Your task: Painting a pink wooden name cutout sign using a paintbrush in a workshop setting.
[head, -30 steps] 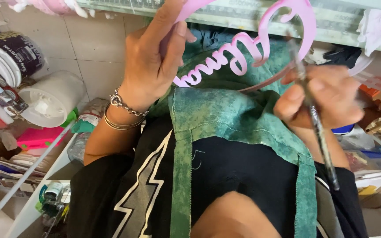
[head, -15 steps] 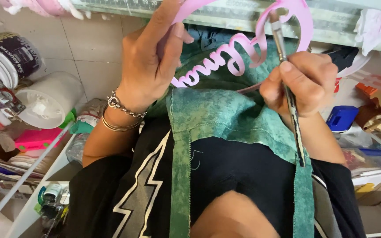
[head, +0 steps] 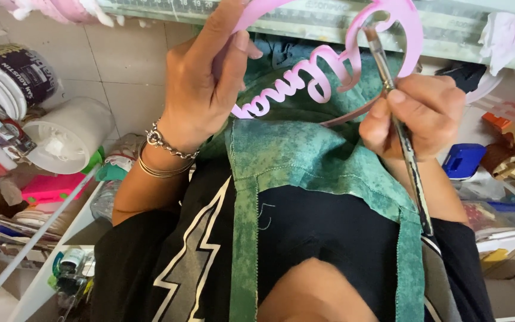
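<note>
At the far left a white plastic tub (head: 70, 136) lies on its side beside a stack of white round containers (head: 7, 83), set on the floor out of the way of the work, and a long white stick with a green tip (head: 43, 226) slants down toward the near left corner.

The left hand (head: 207, 83), with silver bracelets (head: 162, 156) at the wrist, is closed around one end of the pink cut-out headband with looping script lettering (head: 329, 71), thumb and fingers clamping the band so that it is raised in front of the chest. Held this way, the lettered face is turned toward the brush and kept steady in the air, probably so that nothing else touches it.

Below it hangs the mottled green fabric apron (head: 305, 161) over a black shirt, in a place to catch drips.

The right hand (head: 415, 113) pinches a thin dark-handled paintbrush (head: 403, 131) like a pen, bristles up against the headband's curved arch at the far right, the handle running down past the wrist. A blue plastic box (head: 463, 161) sits just right of that hand.
</note>
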